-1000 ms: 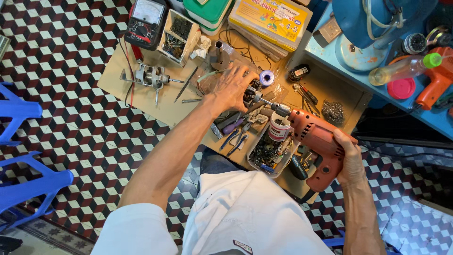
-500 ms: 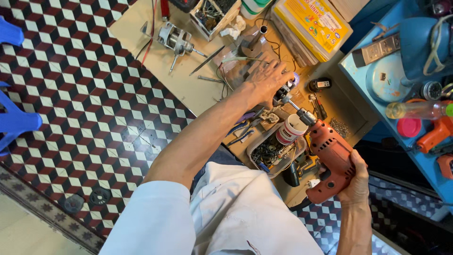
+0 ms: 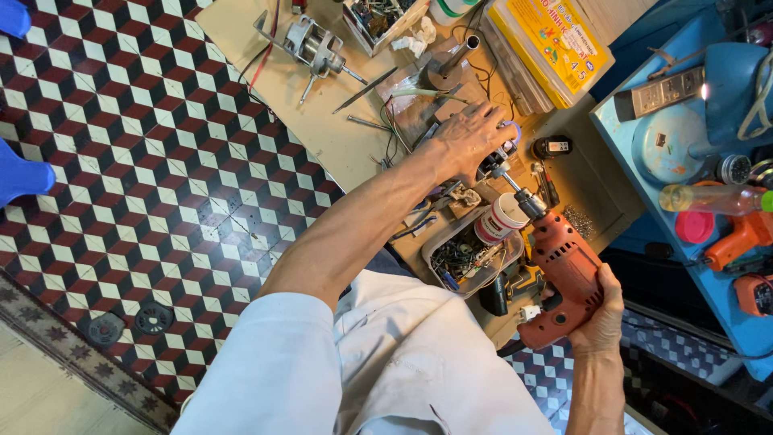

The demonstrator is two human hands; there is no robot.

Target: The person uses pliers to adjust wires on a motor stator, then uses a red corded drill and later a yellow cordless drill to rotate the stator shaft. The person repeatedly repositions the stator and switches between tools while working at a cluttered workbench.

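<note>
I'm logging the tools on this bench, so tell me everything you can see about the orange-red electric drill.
The orange-red electric drill has a plastic-looking body, a dark metal chuck and a thin bit at its nose. It lies slanted over the wooden workboard, nose toward the upper left. The right hand grips its pistol handle; the left hand covers a small dark part where the bit points. A white jar sits beside the chuck.

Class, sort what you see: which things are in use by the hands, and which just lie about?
In use:
- red electric drill, in right hand
- small dark workpiece, under left hand

Lying about:
- yellow flat box
- grey fan motor
- white round tub
</note>
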